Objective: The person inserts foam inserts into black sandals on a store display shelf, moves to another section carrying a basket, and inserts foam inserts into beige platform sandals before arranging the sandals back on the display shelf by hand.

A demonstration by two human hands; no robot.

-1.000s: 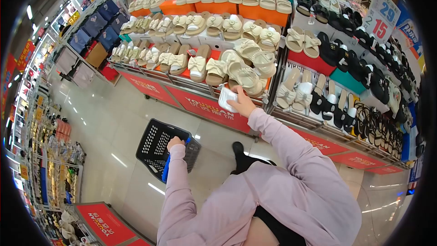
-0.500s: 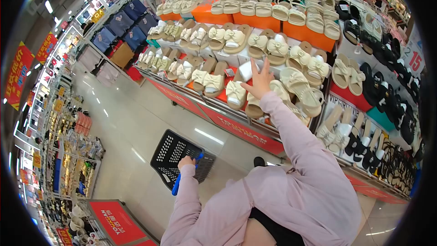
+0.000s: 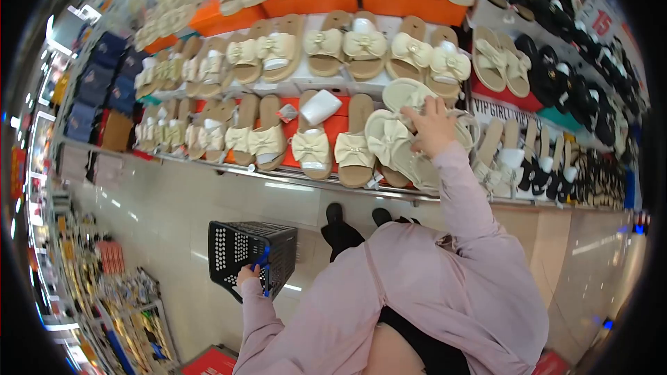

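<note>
My left hand [image 3: 248,276] is closed around the blue handle [image 3: 262,258] of a black shopping basket [image 3: 236,239] with round holes in its side. My right hand [image 3: 432,127] is on the display, its fingers curled onto a cream sandal [image 3: 396,142] with a bow strap. Part of that sandal is hidden under the hand. Another cream sandal [image 3: 405,94] lies just behind the fingers. To the left sit bow slides with tan soles [image 3: 354,149], and a white paper wad [image 3: 320,106] rests on one slide's sole.
Tiered rows of cream slides [image 3: 278,52] fill the stand, with orange boxes [image 3: 410,5] higher up. Black sandals [image 3: 549,69] are on the right. Folded dark clothing [image 3: 104,76] is at the left. The stand's metal front rail [image 3: 306,179] runs before my feet.
My right hand has gone from spread fingers above the slides to curled on a cream sandal. The view has swung and come closer to the stand. My left hand still holds the basket.
</note>
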